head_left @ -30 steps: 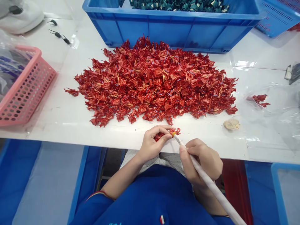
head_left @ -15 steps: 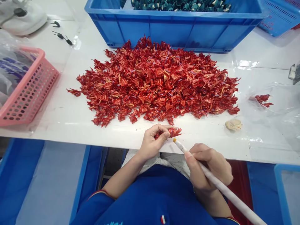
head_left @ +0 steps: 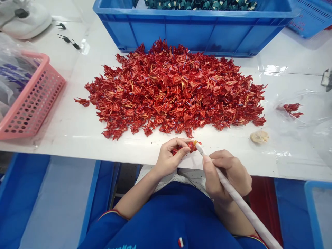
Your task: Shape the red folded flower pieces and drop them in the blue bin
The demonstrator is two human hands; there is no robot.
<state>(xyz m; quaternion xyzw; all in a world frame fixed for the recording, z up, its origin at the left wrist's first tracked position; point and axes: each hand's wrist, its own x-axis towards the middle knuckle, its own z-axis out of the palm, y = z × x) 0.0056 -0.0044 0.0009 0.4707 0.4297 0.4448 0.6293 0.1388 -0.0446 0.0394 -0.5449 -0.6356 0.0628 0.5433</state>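
Observation:
At the table's front edge, my left hand (head_left: 172,155) pinches a small red spiky piece (head_left: 192,146) between thumb and fingers; the fingers hide part of it. My right hand (head_left: 228,174) is closed round a long paintbrush (head_left: 240,200) with a pale, wrapped-looking handle, held like a pen. The brush's yellow-tipped bristles (head_left: 195,143) lie over the piece, seemingly touching it. Just beyond my hands spreads a large heap of similar red pieces (head_left: 176,93), some with yellow and bluish streaks.
Behind the heap stands a blue crate (head_left: 192,33) with dark green pieces (head_left: 202,5). A pink perforated basket (head_left: 33,97) is at left. On the right lie a pale lump (head_left: 259,137) and a clear plastic bag (head_left: 311,117) by some red pieces (head_left: 292,109).
My right hand has moved slightly left and up, bringing the brush tip from just below the red piece onto it. My left hand has barely shifted.

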